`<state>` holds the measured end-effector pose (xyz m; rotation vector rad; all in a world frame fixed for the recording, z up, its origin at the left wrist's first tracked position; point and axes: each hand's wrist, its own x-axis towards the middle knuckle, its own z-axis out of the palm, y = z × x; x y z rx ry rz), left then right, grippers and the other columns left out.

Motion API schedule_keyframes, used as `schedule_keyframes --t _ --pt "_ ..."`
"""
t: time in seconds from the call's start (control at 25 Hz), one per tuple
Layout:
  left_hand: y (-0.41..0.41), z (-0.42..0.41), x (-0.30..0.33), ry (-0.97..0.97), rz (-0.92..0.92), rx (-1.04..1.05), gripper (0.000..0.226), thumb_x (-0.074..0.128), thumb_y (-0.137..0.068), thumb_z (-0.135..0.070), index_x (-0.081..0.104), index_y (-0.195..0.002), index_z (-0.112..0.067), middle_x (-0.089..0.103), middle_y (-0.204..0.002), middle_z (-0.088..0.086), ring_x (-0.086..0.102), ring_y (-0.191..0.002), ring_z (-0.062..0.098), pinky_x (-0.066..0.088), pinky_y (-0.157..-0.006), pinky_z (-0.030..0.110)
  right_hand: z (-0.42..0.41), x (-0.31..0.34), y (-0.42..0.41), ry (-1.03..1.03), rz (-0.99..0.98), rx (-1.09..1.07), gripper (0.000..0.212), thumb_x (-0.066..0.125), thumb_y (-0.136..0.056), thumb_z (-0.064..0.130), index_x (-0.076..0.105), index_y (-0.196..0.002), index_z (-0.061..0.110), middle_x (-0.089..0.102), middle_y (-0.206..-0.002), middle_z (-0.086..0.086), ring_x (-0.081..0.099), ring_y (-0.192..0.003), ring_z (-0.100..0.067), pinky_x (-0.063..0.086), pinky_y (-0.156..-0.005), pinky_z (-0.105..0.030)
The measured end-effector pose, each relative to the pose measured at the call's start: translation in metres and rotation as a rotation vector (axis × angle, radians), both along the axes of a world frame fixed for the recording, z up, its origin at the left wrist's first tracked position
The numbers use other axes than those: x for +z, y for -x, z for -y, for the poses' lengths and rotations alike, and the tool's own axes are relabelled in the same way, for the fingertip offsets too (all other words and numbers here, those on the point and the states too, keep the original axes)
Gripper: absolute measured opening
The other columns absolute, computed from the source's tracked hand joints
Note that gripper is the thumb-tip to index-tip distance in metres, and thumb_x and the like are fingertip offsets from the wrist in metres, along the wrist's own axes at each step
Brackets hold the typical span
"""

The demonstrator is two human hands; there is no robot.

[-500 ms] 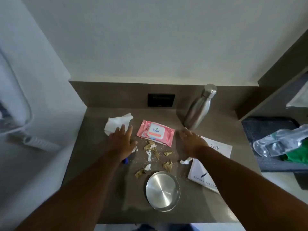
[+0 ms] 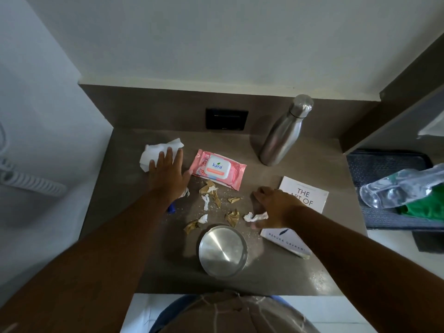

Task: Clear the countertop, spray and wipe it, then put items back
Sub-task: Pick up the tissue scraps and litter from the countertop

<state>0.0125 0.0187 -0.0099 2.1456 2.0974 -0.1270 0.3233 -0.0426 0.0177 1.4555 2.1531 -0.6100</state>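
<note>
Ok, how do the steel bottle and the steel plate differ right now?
The steel bottle stands upright at the back right of the countertop, near the wall; the steel plate lies flat near the front edge. The bottle is tall, narrow and capped; the plate is round, shallow and empty. Scraps and crumbs lie close around the plate, fewer by the bottle. Both are bare metal, and neither hand touches them.

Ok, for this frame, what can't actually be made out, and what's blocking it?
All in the head view:
- Book: title reads only "THE ... ART OF"; the right hand and forearm cover the rest.
- Blue object: only a tip shows beneath the left hand and wrist, identity unclear.
- White tissue: its near part lies under the left fingers.
- Clear plastic item on the dark tray: cut off by the right edge.
</note>
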Motion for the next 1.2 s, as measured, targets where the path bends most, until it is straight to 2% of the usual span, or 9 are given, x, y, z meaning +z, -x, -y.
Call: schedule_keyframes --t 0.12,0.2,0.32,0.48,0.56,0.68,0.88,1.04,1.2 --pt "0.003 -0.002 0.004 0.025 0.017 0.035 0.071 0.044 -0.095 -0.052 0.018 -0.153 -0.019 0.019 -0.16 0.014 0.019 -0.146 0.035 0.017 -0.116 0.056 0.009 -0.004 -0.001 -0.06 -0.02 0.033 0.052 0.064 -0.086 0.039 0.049 -0.133 0.022 0.043 -0.141 -0.008 0.056 -0.116 -0.031 0.053 -0.089 -0.042" --pt "0.008 -0.002 0.008 0.02 0.029 0.054 0.072 0.047 -0.095 -0.051 0.019 -0.153 -0.02 0.019 -0.16 0.013 0.018 -0.147 0.035 0.015 -0.117 0.055 0.013 -0.005 0.001 -0.129 -0.091 0.026 0.03 0.061 -0.089 0.022 0.058 -0.119 0.023 0.052 -0.126 -0.005 0.06 -0.106 -0.028 0.054 -0.083 -0.039" --pt "0.024 -0.002 0.02 -0.004 -0.001 0.082 0.071 0.05 -0.095 -0.05 0.022 -0.152 -0.02 0.021 -0.16 0.013 0.019 -0.146 0.034 0.016 -0.117 0.053 0.012 0.002 0.011 -0.166 -0.162 -0.085 0.021 0.062 -0.086 0.015 0.062 -0.105 0.025 0.061 -0.106 -0.003 0.064 -0.09 -0.023 0.054 -0.071 -0.033" --pt "0.046 -0.02 0.03 0.043 0.083 0.103 0.068 0.051 -0.097 -0.043 0.022 -0.153 -0.02 0.024 -0.159 0.015 0.024 -0.145 0.035 0.022 -0.118 0.049 -0.003 0.011 0.05 -0.231 -0.34 -0.344 0.016 0.058 -0.094 0.021 0.069 -0.106 0.019 0.069 -0.102 -0.006 0.06 -0.077 -0.017 0.049 -0.065 -0.028" --pt "0.049 -0.035 0.024 0.089 0.194 0.085 0.065 0.052 -0.098 -0.037 0.022 -0.153 -0.019 0.029 -0.156 0.016 0.031 -0.142 0.035 0.027 -0.116 0.046 -0.012 0.011 0.081 -0.235 -0.411 -0.394 0.021 0.058 -0.096 0.025 0.068 -0.111 0.016 0.071 -0.108 -0.005 0.063 -0.081 -0.016 0.05 -0.064 -0.024" --pt "0.047 -0.054 0.009 0.158 0.303 0.082 0.053 0.054 -0.098 -0.023 0.036 -0.146 -0.01 0.043 -0.147 0.02 0.043 -0.133 0.035 0.033 -0.111 0.046 -0.026 0.006 0.122 -0.209 -0.351 -0.352 0.03 0.056 -0.097 0.018 0.06 -0.127 0.015 0.066 -0.123 -0.011 0.068 -0.1 -0.025 0.059 -0.083 -0.038" --pt "0.061 -0.07 0.003 0.137 0.178 0.126 0.028 0.05 -0.094 -0.009 0.058 -0.121 -0.013 0.061 -0.122 0.016 0.059 -0.109 0.035 0.049 -0.094 0.046 -0.033 -0.006 0.156 -0.166 -0.222 -0.301 0.041 0.056 -0.095 0.009 0.054 -0.135 0.016 0.058 -0.127 -0.014 0.066 -0.104 -0.031 0.056 -0.087 -0.041" --pt "0.066 -0.068 0.018 0.057 0.103 0.052 0.061 0.071 -0.086 -0.023 0.045 -0.14 -0.015 0.054 -0.137 0.015 0.056 -0.119 0.032 0.046 -0.099 0.041 -0.022 -0.007 0.161 -0.139 -0.312 -0.224 0.043 0.05 -0.096 0.04 0.05 -0.137 0.027 0.057 -0.131 -0.009 0.064 -0.107 -0.03 0.055 -0.086 -0.041" --pt "0.059 -0.059 0.013 0.053 0.079 -0.035 0.05 0.059 -0.095 -0.029 0.045 -0.142 -0.02 0.051 -0.137 0.016 0.056 -0.117 0.031 0.047 -0.099 0.041 -0.01 -0.012 0.159 -0.064 -0.168 -0.02 0.08 0.064 -0.08 0.064 0.037 -0.146 0.026 0.042 -0.148 -0.009 0.051 -0.125 -0.03 0.049 -0.094 -0.041"
